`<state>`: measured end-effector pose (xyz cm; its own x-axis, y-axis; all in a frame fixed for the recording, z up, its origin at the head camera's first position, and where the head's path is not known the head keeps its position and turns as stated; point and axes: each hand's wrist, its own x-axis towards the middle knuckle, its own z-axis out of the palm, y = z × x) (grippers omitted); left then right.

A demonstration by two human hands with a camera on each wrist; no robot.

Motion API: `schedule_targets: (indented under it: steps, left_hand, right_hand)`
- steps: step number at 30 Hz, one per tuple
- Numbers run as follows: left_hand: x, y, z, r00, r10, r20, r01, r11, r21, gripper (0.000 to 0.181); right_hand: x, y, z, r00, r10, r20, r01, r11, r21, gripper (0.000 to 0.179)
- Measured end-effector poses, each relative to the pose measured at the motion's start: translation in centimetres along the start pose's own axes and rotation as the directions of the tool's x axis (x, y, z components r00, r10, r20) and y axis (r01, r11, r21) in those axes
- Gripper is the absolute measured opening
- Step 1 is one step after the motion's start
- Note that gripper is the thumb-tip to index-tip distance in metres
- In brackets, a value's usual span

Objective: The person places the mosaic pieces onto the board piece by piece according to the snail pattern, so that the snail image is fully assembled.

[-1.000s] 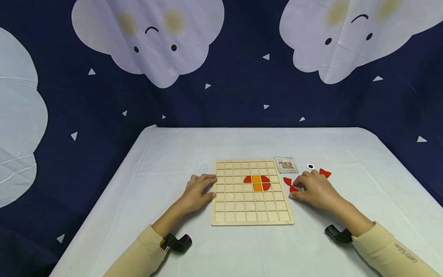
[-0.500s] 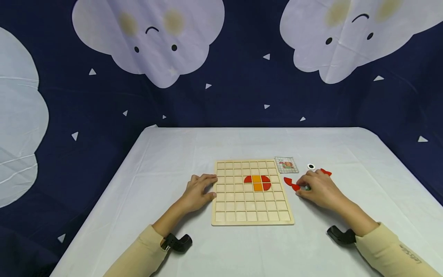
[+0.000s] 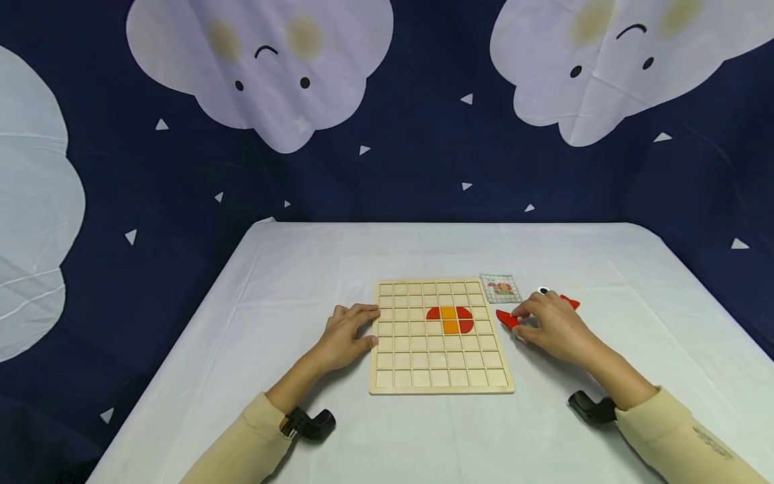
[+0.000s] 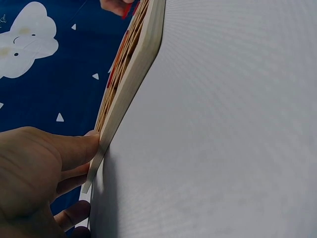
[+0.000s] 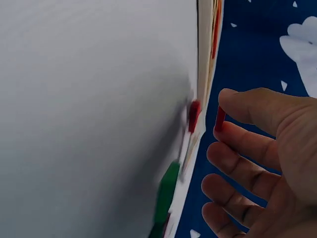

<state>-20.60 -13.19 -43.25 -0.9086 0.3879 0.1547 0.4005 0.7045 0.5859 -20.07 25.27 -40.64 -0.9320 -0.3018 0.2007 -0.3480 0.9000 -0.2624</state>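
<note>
My left hand point(image 3: 346, 338) touches the left edge of the wooden grid board point(image 3: 402, 379) with its thumb and fingertips, the fingers fairly straight. On the board lie orange pieces point(image 3: 451, 327) with rounded red pieces point(image 3: 465, 326) beside them. Right of the board, my right hand point(image 3: 559, 329) pinches a small red piece point(image 5: 220, 119) between thumb and index finger, raised off the table. Below it in the right wrist view, another red piece point(image 5: 194, 116) and a green piece point(image 5: 167, 191) lie on the cloth. The hand partly covers the loose pieces in the head view.
A small pattern card point(image 3: 500, 289) lies by the board's upper right corner. Behind the right hand are a white piece with a black dot point(image 3: 543, 290) and a red piece point(image 3: 571, 302). A dark cloud-print cloth point(image 3: 411, 181) hangs beyond the white table point(image 3: 338, 252).
My right hand first shifted slightly right, then came back left and up; it now pinches a red piece that lay near its fingertips. My left hand and the board have stayed still.
</note>
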Motion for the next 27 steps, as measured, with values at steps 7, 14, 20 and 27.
schedule_targets:
  steps: [7,14,20,27]
  left_hand:
    - [0.0,-0.1,0.1,1.0,-0.001,0.0,0.001,1.0,-0.003,0.049]
    - [0.0,-0.1,0.1,1.0,-0.005,-0.002,0.005,1.0,-0.011,0.049]
    - [0.1,-0.1,0.2,1.0,-0.003,-0.002,0.003,1.0,-0.007,0.049]
    - [0.0,-0.1,0.1,1.0,-0.011,0.001,0.011,1.0,-0.008,0.048]
  right_hand:
    - [1.3,-2.6,0.1,0.999,-0.037,0.003,0.037,0.998,0.059,0.021]
    - [2.8,-5.2,1.2,0.995,-0.102,0.02,0.1,0.99,0.097,0.023]
    - [4.0,-7.3,2.0,0.985,-0.172,0.0,0.171,0.981,0.091,0.02]
    - [5.0,-8.7,2.7,0.98,-0.197,0.03,0.193,0.976,0.104,0.021]
